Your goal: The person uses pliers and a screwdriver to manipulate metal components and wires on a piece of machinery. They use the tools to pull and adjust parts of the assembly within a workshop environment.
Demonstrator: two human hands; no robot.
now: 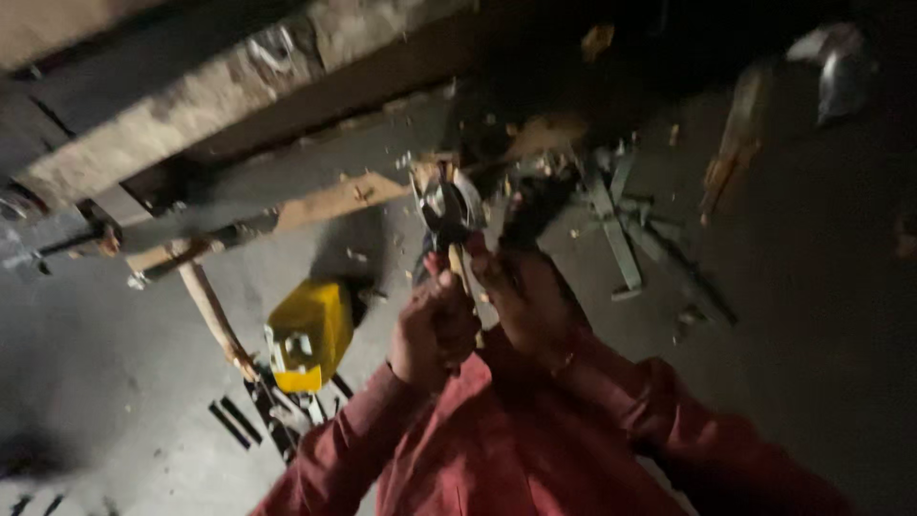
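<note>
Both my hands come together at the middle of the blurred, dim view, red sleeves below them. My left hand (432,330) and my right hand (523,301) are closed around the lower end of a small tool with a round metal head (449,212) and a pale handle. The tool points up and away from me. How the grip is shared between the hands is hard to make out in the blur.
A yellow box-like object (310,334) lies on the grey floor to the left. A long wooden beam (181,124) crosses the upper left, with a wooden stick (215,320) below it. Metal bars (621,229) and scattered debris lie to the right.
</note>
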